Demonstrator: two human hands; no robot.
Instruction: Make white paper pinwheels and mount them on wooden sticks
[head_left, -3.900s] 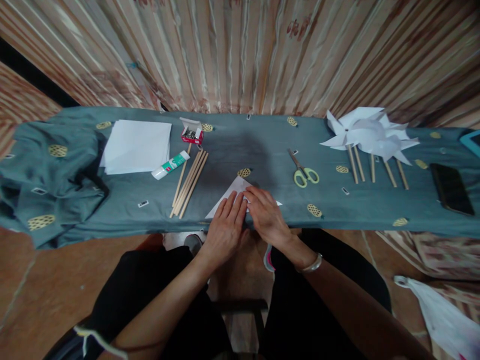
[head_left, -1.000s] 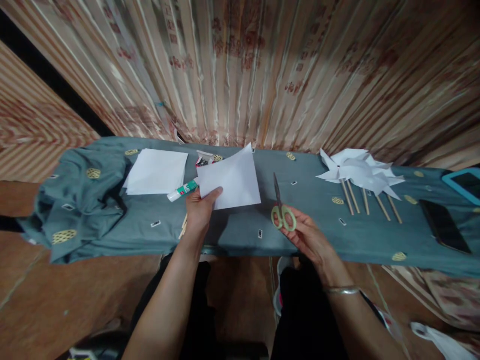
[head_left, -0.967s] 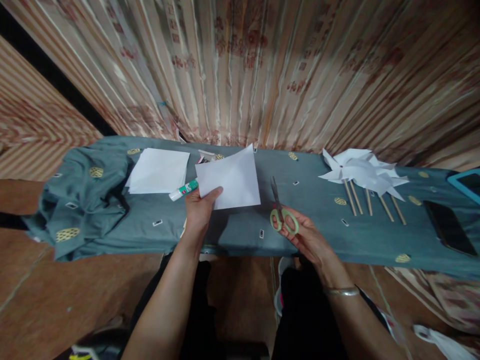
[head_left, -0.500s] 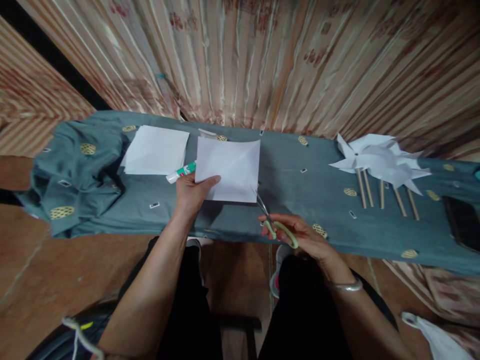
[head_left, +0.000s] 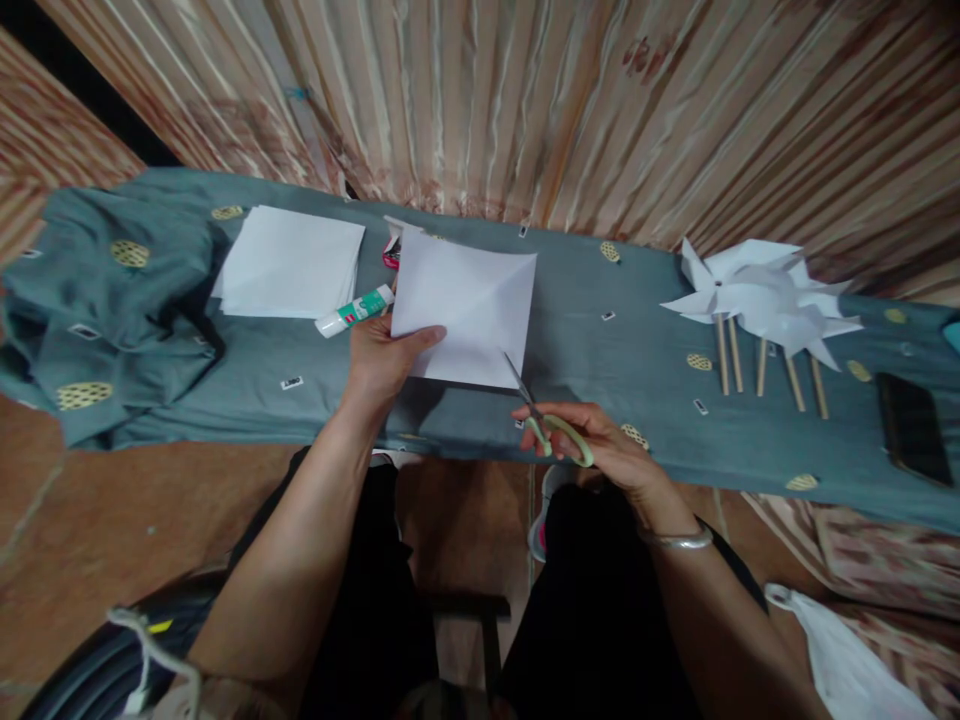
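Scissors gripped by right fingers have reached the paper pinched between left fingers.

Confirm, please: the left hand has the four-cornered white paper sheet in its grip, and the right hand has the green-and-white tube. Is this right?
Not fully: in the head view, the right hand has metal scissors with looped pale-green handles. The left hand does have the four-cornered white paper sheet.
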